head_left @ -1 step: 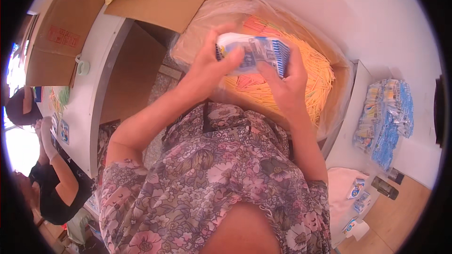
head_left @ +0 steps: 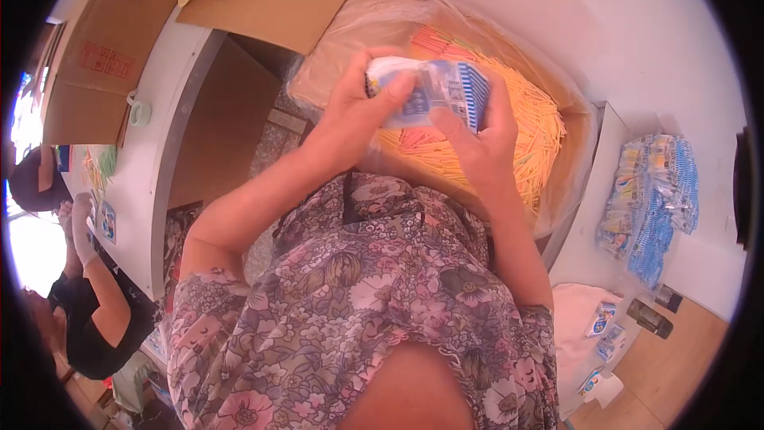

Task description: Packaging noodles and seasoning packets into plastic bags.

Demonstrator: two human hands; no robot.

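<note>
Both of my hands hold a blue, white and clear plastic packet (head_left: 430,94) with a striped edge. My left hand (head_left: 358,103) grips its left end, the thumb across the front. Around the right end, next to the stripes, my right hand (head_left: 489,139) is closed, its thumb pressed on the lower front. I cannot tell if it is one packet or several bags together. Behind and beneath it stands a carton lined with clear plastic (head_left: 585,139). Inside lie many thin yellow sticks (head_left: 529,123), with pink-orange ones (head_left: 434,38) among them.
Right, a white surface bears a pile of blue-striped packets (head_left: 652,199), a dark cylindrical object (head_left: 649,318) and a pink cloth (head_left: 573,322). Left, a white table (head_left: 155,183) holds a carton (head_left: 99,56) and a tape roll (head_left: 140,114). A co-worker's gloved hand (head_left: 82,223) is beyond.
My thumbs have shifted slightly on the packet, which both hands still grip. At the left, the co-worker's hands have moved a little.
</note>
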